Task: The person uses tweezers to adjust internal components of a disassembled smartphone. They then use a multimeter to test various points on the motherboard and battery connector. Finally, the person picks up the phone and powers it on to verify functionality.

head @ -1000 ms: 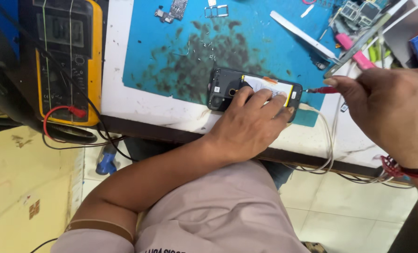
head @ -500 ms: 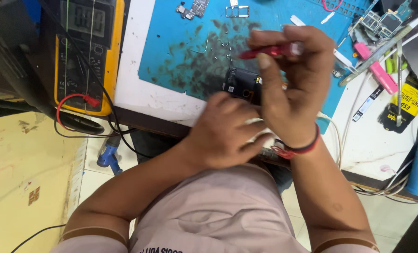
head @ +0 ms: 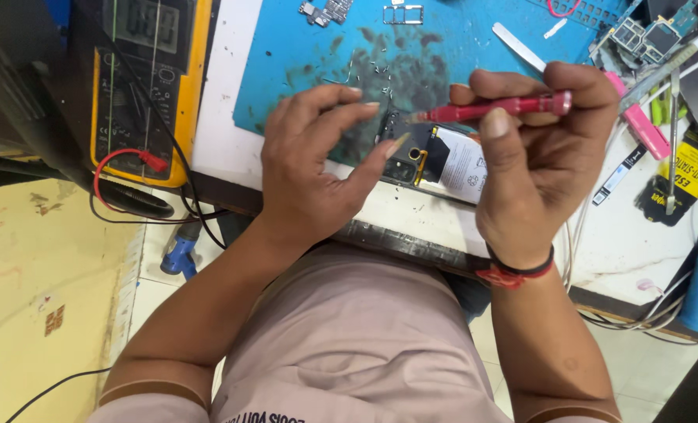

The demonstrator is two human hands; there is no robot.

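Between the two sets of fingers lies the opened phone (head: 435, 157), on the table (head: 411, 215) edge. The right hand (head: 533, 149) pinches a red screwdriver (head: 497, 108) — tip aimed toward the phone's top. The left hand (head: 317, 168) hovers half-open, holding nothing. Best to steady the phone first — the tip is fine.

Screwdriver (head: 505, 107): red, silvery tip. Mat (head: 443, 47): bright blue, dark smudged patch at centre. Opened phone (head: 435, 153): black, white battery, orange ring. Multimeter (head: 141, 86): yellow casing, dark face, red lead. Wristband (head: 513, 272): black and red. Shirt (head: 357, 337): pale beige.
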